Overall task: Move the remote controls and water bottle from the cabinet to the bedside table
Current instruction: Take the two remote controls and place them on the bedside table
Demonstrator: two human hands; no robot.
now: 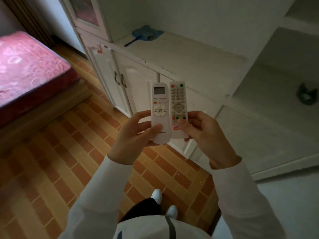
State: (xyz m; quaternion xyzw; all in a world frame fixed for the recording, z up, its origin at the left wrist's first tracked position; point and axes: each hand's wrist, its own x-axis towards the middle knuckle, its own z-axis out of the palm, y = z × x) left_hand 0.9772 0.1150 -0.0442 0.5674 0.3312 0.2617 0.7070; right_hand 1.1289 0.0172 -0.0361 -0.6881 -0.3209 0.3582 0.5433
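I see both remotes held up in front of the white cabinet [181,54], side by side, edges touching, buttons facing the camera. Left hand [133,137] grips the display remote [159,111], thumb pressed on its lower face, fingers curled behind. Right hand [205,133] grips the keypad remote [178,107], thumb on its lower buttons, fingers wrapped behind. Cabinet top holds a blue swatter-like thing [146,34] at the back. Dark green object [307,94] sits in the cabinet's right shelf bay. Pink mattress [25,66] lies well left of the cabinet. Water bottle: can't spot it.
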